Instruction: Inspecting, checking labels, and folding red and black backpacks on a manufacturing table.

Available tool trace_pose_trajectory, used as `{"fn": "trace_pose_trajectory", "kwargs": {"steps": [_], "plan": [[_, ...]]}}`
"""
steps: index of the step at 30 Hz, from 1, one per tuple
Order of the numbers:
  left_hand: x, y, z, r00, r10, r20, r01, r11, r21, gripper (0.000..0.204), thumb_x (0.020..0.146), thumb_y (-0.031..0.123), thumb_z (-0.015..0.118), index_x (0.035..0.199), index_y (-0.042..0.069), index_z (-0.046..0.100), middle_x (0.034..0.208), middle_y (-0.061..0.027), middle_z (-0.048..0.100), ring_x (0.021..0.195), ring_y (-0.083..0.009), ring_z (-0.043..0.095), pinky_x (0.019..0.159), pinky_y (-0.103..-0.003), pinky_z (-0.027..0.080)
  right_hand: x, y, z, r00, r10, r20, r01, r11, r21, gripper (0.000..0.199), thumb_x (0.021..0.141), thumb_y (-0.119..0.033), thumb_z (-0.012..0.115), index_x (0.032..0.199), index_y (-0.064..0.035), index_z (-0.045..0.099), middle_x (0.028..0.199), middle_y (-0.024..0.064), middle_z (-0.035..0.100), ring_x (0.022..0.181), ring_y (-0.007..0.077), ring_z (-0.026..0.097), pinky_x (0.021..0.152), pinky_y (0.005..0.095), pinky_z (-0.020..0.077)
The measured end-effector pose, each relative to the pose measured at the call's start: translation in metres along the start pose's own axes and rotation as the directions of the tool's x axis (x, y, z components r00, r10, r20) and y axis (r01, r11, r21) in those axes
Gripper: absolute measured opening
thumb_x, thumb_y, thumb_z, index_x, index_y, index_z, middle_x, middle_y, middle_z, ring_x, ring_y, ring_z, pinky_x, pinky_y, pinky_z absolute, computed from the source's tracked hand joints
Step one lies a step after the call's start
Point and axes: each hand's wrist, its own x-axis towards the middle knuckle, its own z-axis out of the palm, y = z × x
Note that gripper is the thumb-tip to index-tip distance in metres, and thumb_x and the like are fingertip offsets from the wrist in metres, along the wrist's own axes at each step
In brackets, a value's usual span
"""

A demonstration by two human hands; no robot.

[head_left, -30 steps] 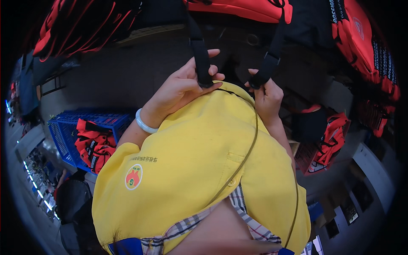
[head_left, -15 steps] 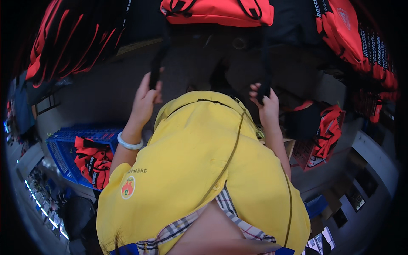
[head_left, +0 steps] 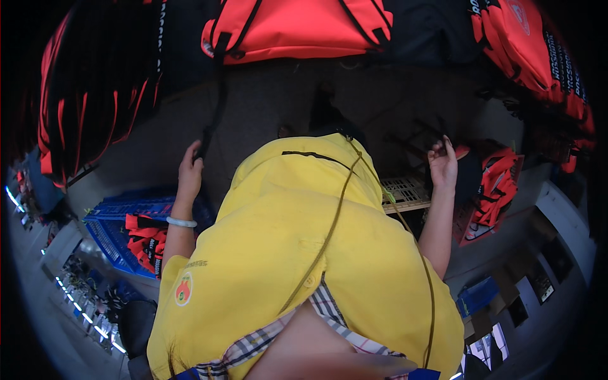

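At the top centre a red bag (head_left: 297, 31) with black straps lies on a dark surface. A black webbing strap (head_left: 220, 101) hangs from its left lower corner down to my left hand (head_left: 189, 170), whose fingers are closed on the strap's lower end. My right hand (head_left: 443, 166) is raised at the right, apart from the bag, palm up. Its index finger is stretched and the other fingers are loosely bent, with nothing visible in the palm. Dark, blurred shapes behind its fingertips cannot be made out.
Stacked black-and-red bags (head_left: 95, 95) stand at the left, and red bags (head_left: 516, 47) at the right. A blue crate (head_left: 114, 231) with red pieces is by my left arm. Red fabric pieces (head_left: 497, 190) fill a crate beyond my right arm, near a beige plastic crate (head_left: 405, 193).
Both hands have moved apart and outward. My right hand has let go of its strap and its fingers have loosened; my left still holds its strap. More of the red bag shows.
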Motion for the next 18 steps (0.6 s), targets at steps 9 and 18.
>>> {"fn": "trace_pose_trajectory", "kwargs": {"steps": [9, 18], "plan": [[0.006, 0.012, 0.035, 0.844, -0.349, 0.407, 0.528, 0.674, -0.517, 0.024, 0.091, 0.017, 0.056, 0.114, 0.010, 0.054, 0.092, -0.0006, 0.062, 0.080, -0.0096, 0.057, 0.077, -0.026, 0.044, 0.043, 0.018, 0.006, 0.989, 0.113, 0.097, -0.087, 0.965, -0.248, 0.028, 0.089, -0.005, 0.044, 0.116, -0.0043, 0.053, 0.082, 0.0022, 0.047, 0.066, 0.0113, 0.043, 0.067, 0.0281, 0.0408], [0.006, 0.029, 0.030, 0.734, -0.430, 0.527, 0.663, 0.623, -0.415, 0.025, 0.091, 0.010, 0.059, 0.115, 0.010, 0.055, 0.103, 0.0021, 0.064, 0.094, -0.0081, 0.060, 0.087, -0.026, 0.046, 0.064, -0.020, 0.029, 0.819, 0.441, 0.366, -0.444, 0.892, -0.081, 0.028, 0.094, -0.028, 0.053, 0.112, -0.0064, 0.056, 0.094, 0.0033, 0.052, 0.089, 0.0154, 0.049, 0.086, 0.0336, 0.0426]]}}
